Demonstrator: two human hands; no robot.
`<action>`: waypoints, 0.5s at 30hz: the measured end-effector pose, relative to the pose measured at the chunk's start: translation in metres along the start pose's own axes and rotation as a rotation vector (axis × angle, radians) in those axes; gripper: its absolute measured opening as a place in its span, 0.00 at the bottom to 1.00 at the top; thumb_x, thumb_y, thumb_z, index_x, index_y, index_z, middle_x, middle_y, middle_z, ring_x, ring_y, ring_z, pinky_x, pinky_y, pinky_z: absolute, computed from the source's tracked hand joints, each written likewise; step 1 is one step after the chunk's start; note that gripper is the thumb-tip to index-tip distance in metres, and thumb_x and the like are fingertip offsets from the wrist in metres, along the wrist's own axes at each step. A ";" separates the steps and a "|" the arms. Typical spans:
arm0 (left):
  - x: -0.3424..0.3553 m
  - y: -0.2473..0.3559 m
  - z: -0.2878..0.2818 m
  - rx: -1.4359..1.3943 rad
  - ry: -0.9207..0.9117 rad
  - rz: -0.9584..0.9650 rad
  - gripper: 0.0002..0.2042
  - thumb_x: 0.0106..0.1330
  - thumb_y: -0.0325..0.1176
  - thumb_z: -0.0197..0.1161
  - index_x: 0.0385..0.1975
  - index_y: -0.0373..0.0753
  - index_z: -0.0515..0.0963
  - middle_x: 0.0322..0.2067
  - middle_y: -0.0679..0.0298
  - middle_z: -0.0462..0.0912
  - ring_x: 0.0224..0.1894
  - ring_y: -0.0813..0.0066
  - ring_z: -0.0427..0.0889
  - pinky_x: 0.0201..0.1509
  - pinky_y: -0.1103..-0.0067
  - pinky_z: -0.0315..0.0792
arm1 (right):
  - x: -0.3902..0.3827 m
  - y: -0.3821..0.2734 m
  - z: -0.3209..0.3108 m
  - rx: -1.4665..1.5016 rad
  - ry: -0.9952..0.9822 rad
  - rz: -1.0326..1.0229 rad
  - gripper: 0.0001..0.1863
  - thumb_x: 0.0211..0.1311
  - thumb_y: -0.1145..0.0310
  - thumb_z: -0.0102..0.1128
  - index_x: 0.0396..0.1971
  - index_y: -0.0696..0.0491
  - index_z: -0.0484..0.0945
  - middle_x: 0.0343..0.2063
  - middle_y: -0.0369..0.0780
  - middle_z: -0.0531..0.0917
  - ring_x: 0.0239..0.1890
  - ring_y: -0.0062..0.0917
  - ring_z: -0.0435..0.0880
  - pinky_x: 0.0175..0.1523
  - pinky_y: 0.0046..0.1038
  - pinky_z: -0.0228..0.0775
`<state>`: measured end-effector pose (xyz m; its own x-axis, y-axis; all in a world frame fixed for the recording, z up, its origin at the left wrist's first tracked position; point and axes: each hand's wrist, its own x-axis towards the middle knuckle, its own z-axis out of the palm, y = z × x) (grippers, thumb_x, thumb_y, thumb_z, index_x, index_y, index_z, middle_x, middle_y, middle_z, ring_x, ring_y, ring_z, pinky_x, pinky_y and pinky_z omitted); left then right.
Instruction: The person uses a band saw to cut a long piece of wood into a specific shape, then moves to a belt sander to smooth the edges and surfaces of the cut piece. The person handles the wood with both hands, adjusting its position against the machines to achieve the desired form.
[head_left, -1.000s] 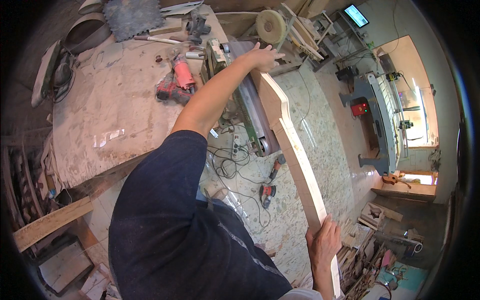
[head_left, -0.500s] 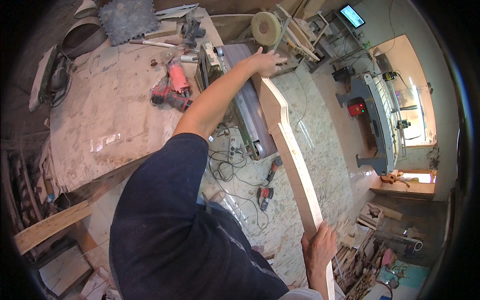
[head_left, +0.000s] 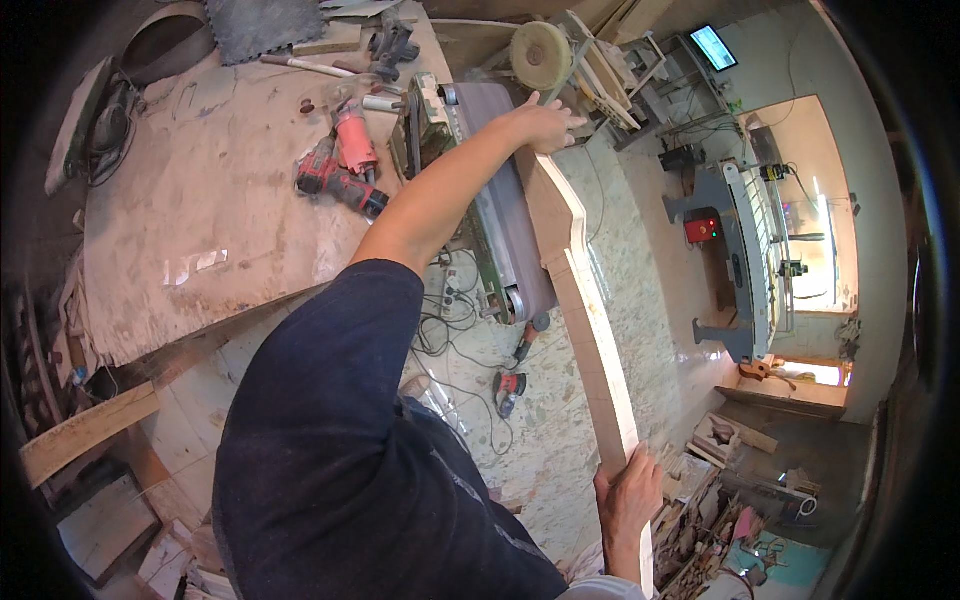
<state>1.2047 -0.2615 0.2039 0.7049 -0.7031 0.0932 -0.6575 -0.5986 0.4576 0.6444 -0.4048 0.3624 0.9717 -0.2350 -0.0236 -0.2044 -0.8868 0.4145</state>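
Note:
A long pale wooden neck blank [head_left: 596,350], with an angled wider end, lies on edge along the right side of a belt sander [head_left: 488,200]. Its wide far end is against or very close to the purplish-grey belt; exact contact cannot be made out. My left hand [head_left: 546,126] is over that far end, fingers bent across its top and the thumb side hidden. Nearer to me, my right hand [head_left: 632,498] wraps round the narrow end, thumb on the left face and fingers over the right.
Left of the sander, a workbench [head_left: 200,230] carries a red cordless drill [head_left: 335,183] and a pink-red power tool [head_left: 354,140]. Cables and a small red-black sander [head_left: 508,392] lie on the floor. At right stand a grey machine [head_left: 742,265] and a wood-scrap pile [head_left: 690,540].
The view has shifted slightly, so the bench and right-hand machine appear further left. Both hands keep their hold on the neck blank, which stays beside the belt.

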 end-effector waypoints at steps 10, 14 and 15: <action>-0.010 0.000 -0.009 -0.004 -0.018 -0.026 0.30 0.78 0.47 0.48 0.79 0.56 0.55 0.78 0.53 0.54 0.81 0.51 0.48 0.80 0.43 0.39 | 0.009 -0.003 0.000 -0.023 0.040 -0.028 0.41 0.43 0.68 0.77 0.60 0.65 0.71 0.38 0.45 0.77 0.42 0.42 0.79 0.41 0.40 0.78; -0.011 -0.003 -0.009 -0.001 -0.010 -0.041 0.30 0.79 0.47 0.48 0.79 0.55 0.55 0.78 0.53 0.54 0.81 0.51 0.48 0.80 0.43 0.40 | 0.006 -0.002 0.002 -0.028 0.025 -0.030 0.41 0.44 0.67 0.77 0.61 0.64 0.71 0.38 0.46 0.77 0.42 0.43 0.79 0.42 0.40 0.78; -0.010 -0.006 -0.009 0.011 -0.003 -0.035 0.30 0.79 0.48 0.48 0.79 0.55 0.54 0.78 0.52 0.54 0.81 0.51 0.48 0.80 0.42 0.41 | 0.006 -0.001 0.002 -0.023 0.030 -0.034 0.41 0.44 0.66 0.76 0.61 0.64 0.70 0.39 0.47 0.78 0.42 0.44 0.80 0.42 0.41 0.78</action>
<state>1.2040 -0.2469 0.2081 0.7267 -0.6829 0.0747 -0.6353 -0.6268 0.4512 0.6501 -0.4067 0.3599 0.9813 -0.1923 -0.0111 -0.1685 -0.8848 0.4345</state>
